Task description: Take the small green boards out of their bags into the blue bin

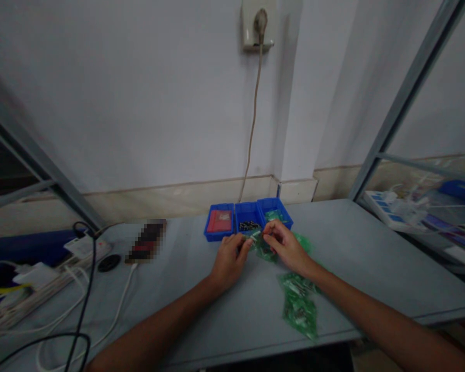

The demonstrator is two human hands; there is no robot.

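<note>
My left hand (229, 261) is closed, thumb against the fingers, on a small pale green and white piece (254, 235). To its right my right hand (285, 247) has thumb and fingers pinched together; what lies between them is too small to name. Below and between the hands lies a green plastic bag (266, 252). Just beyond them stand three blue bins: the left bin (214, 237) holds a flat red packet (219, 220), the middle bin (248, 207) small dark and shiny parts (248, 226), and the right bin (287, 221) green bagged items (275, 214).
More green bags (300, 305) with small parts lie near the front edge, by my right forearm. To the left are a blurred phone-like object (146, 242), a black disc (109, 263), cables and a power strip (42, 279). Another power strip (387, 209) stands far right.
</note>
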